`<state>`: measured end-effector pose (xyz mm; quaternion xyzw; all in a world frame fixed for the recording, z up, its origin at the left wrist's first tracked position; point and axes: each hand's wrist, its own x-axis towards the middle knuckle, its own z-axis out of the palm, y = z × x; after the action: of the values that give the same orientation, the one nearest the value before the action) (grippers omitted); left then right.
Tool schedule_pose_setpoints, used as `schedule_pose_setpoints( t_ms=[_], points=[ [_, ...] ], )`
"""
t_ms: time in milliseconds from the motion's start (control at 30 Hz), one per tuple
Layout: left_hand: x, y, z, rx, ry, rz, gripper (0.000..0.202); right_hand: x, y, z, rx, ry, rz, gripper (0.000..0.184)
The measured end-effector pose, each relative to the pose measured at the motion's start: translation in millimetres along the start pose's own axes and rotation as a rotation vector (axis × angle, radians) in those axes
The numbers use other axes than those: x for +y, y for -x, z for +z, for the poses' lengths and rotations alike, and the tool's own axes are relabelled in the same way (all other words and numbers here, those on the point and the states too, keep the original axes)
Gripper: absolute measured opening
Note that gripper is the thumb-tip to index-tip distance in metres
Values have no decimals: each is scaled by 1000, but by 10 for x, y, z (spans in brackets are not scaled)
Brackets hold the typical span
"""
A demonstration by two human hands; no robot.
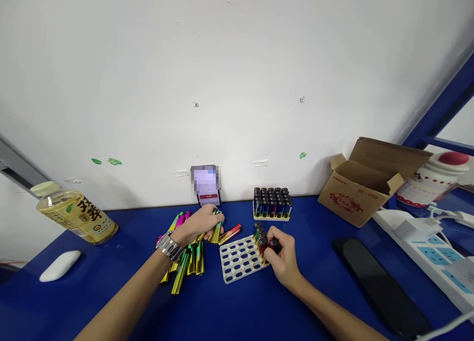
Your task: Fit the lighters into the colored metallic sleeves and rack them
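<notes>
Blue desk, white wall behind. The left hand, with a steel-link wristwatch on its wrist, is laid over the far end of a loose heap of shiny gold, green and pink stick lighters. Its fingers are curled shut round one gold-green lighter at the top of that heap. A red-and-gold lighter is seen lying apart, between the heap and a white plastic tray with rows of oval slots. Most slots are seen bare; only the far right corner is filled, by a small cluster of upright black-capped lighters. The right hand is set at that corner, fingers pinched closed on a dark-capped lighter held upright just beside the cluster. Whether its base is already seated cannot be told. Judged step: the tray is being filled slot by slot from the heap, and is barely begun. The next move is judged to call for the held lighter to be kept upright and lined over a bare slot next to the cluster, without the neighbours being knocked. A second tray packed full of lighters is stood against the wall. Also noted: a tilted plastic bottle of yellow tea and a white oval mouse at left; an open brown cardboard box, a black phone and a white power strip at right.
</notes>
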<state>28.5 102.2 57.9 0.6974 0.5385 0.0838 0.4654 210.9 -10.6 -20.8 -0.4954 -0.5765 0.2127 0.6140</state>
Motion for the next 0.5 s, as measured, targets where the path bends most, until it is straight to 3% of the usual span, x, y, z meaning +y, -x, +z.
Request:
schedule_pose_setpoints(
  t_ms=[300, 500],
  points=[
    [28, -292, 68, 45, -277, 82, 19, 4, -2, -1, -19, -4, 16, 18],
    [20, -344, 129, 113, -458, 197, 25, -6, -7, -2, -27, -17, 20, 18]
  ],
)
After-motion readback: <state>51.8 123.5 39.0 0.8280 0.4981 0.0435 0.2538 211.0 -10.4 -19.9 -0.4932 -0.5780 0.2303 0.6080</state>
